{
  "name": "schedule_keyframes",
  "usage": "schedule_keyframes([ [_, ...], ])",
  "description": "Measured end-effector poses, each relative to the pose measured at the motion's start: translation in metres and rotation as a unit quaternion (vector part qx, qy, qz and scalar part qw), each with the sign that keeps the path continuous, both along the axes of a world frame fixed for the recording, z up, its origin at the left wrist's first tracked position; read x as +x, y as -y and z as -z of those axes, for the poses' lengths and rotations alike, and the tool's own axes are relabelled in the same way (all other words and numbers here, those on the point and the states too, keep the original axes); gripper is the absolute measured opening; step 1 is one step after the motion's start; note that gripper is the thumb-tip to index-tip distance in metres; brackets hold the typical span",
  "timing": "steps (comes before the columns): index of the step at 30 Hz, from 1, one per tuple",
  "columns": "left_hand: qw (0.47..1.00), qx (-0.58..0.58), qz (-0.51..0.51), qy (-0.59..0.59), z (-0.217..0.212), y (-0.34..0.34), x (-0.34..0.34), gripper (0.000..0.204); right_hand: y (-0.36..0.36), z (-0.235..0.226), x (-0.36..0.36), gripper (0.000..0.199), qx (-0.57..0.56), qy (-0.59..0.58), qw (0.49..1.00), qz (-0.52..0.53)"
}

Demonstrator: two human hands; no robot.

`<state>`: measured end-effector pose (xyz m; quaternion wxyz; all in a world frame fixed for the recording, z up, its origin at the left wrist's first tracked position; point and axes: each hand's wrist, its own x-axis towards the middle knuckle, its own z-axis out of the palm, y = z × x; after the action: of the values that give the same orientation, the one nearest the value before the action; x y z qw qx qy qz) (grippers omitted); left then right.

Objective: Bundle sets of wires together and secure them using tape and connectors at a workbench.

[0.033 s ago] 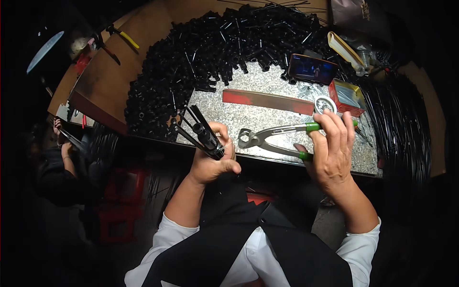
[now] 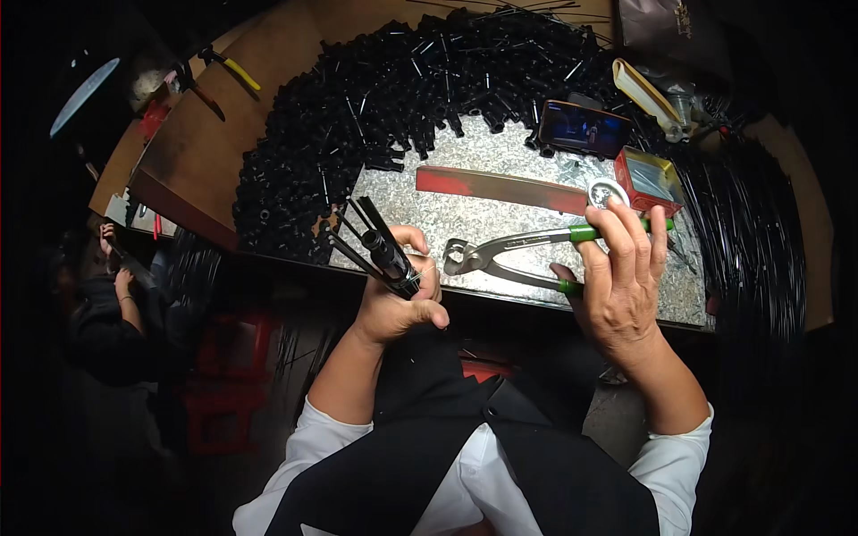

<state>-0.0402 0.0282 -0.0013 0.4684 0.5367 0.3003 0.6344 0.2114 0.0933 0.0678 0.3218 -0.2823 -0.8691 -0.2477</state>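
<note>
While the left hand (image 2: 398, 299) grips a small bundle of black rods and a black tube piece (image 2: 380, 246), fingers curled tight round it just off the near edge of the metal sheet (image 2: 500, 210), the right hand (image 2: 617, 286) holds a pair of green-handled pincers (image 2: 509, 255), its fingers spread over the 2 handles rather than squeezed. Nothing has shifted between the 2 views: they are the same instant, so bundle, tool and hands stand exactly alike in both. Jaws of the pincers sit slightly parted, pointing toward the bundle and just beside the left thumb, not closed on anything I can make out. Behind lies a big heap of black tube pieces (image 2: 384, 107), a red-ended flat bar (image 2: 500, 186), a phone (image 2: 585, 128), a small red box (image 2: 651, 177) and coils of black wire (image 2: 751, 232). Yellow-handled pliers (image 2: 231, 70) rest far left on the wooden board. Another person (image 2: 107, 304) crouches below at left
</note>
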Motion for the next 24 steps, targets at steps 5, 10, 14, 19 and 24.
schedule_keyframes([
  [5,0.996,-0.074,-0.005,0.053,0.000,0.001,0.008,0.092,0.000,0.009,-0.002,0.024,0.040,0.033,0.999,0.011],
  [10,0.995,-0.094,-0.039,0.009,0.002,0.001,0.013,0.083,0.007,0.006,-0.004,0.017,-0.041,0.040,0.997,-0.043],
  [14,0.993,-0.108,-0.042,-0.018,0.010,-0.001,0.006,0.079,0.015,0.013,0.006,0.014,-0.196,0.090,0.972,-0.090],
  [19,0.988,-0.140,0.066,-0.007,0.011,-0.003,-0.002,0.062,0.021,0.016,0.015,0.016,-0.299,0.085,0.942,-0.126],
  [24,0.992,-0.098,0.070,-0.048,0.009,-0.004,0.005,0.052,0.015,0.020,0.018,0.030,-0.958,-0.029,0.237,-0.158],
])
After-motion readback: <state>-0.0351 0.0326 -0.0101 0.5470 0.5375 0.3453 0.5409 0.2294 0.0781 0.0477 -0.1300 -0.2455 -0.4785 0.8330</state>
